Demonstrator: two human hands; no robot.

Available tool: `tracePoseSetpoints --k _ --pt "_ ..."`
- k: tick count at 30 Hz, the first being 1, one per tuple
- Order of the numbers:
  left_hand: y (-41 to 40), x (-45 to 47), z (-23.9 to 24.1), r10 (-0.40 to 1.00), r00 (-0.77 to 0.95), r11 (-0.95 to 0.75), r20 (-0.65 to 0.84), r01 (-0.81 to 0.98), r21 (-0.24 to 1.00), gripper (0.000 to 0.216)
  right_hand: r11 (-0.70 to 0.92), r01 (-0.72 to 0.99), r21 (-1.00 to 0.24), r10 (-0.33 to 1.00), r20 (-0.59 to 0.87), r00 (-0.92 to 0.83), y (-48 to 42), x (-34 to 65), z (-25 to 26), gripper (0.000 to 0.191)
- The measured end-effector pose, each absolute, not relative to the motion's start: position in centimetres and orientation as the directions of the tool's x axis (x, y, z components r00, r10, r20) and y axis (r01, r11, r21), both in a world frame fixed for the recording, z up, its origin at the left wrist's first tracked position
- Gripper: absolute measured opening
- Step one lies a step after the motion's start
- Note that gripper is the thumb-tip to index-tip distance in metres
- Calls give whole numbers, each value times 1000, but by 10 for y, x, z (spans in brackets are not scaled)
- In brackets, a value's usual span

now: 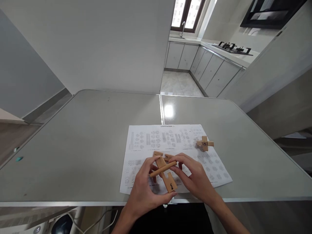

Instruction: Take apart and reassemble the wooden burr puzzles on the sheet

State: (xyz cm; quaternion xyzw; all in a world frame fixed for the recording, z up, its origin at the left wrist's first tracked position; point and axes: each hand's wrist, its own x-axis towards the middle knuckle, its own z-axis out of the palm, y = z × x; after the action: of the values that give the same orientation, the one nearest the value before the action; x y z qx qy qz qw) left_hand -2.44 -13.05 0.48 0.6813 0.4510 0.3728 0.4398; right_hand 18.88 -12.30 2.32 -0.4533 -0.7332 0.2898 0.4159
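Observation:
My left hand is closed round a flat notched wooden puzzle piece with a black mark near its lower end, thumb at the bottom and fingers at the top. Across that piece lies a narrow wooden stick, slanting up to the right. The fingers of my right hand pinch the stick's right end. Just beyond my fingertips, two more wooden pieces show partly: one at the left and a notched one. Under everything lies a printed instruction sheet with rows of small diagrams.
A cross of joined wooden pieces with a black mark rests on the sheet's right edge. The grey table has a metal rim and a seam down its middle. A small teal object lies near the left edge. White cables hang below the front.

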Motion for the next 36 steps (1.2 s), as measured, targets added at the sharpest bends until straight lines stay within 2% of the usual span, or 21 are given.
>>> tracePoseSetpoints --k 3,10,15,17,18,19,21,22,23,26,29,32,36 --pt "-131 -26 6 935 337 -206 111 259 944 93 415 444 -794 910 357 -212 -122 185 25 9" --pt "-128 -25 14 902 409 -242 139 212 947 97 458 513 -726 885 428 -183 -114 182 24 10" --pt "-126 -30 13 876 417 -334 240 169 927 100 481 494 -725 871 461 -172 -111 179 22 9" --pt "-125 -32 11 894 359 -354 266 205 913 110 482 488 -728 864 488 -125 -111 178 25 8" --pt "-125 -33 10 921 278 -339 273 228 913 111 476 492 -728 859 506 -83 -111 177 27 7" --pt "-125 -33 10 950 160 -303 270 250 919 104 468 500 -729 851 523 -35 -112 177 28 7" --pt "-126 -30 14 978 -62 -178 202 272 946 66 460 516 -722 829 558 42 -114 176 31 6" --pt "-126 -28 17 985 -111 -101 135 268 958 47 467 522 -714 816 575 56 -115 175 32 6" --pt "-126 -25 22 995 -83 -30 53 251 968 40 481 527 -701 803 594 56 -117 174 31 7" --pt "-127 -14 36 974 178 116 -141 145 983 47 538 528 -657 769 640 12 -123 169 27 14" --pt "-126 -3 43 947 259 176 -189 74 982 47 573 521 -632 741 671 -1 -129 164 21 18" --pt "-128 4 42 934 288 214 -212 26 976 47 551 537 -639 736 676 49 -133 163 16 14" --pt "-139 8 42 906 352 188 -234 161 969 46 374 552 -745 784 573 240 -126 176 14 8"
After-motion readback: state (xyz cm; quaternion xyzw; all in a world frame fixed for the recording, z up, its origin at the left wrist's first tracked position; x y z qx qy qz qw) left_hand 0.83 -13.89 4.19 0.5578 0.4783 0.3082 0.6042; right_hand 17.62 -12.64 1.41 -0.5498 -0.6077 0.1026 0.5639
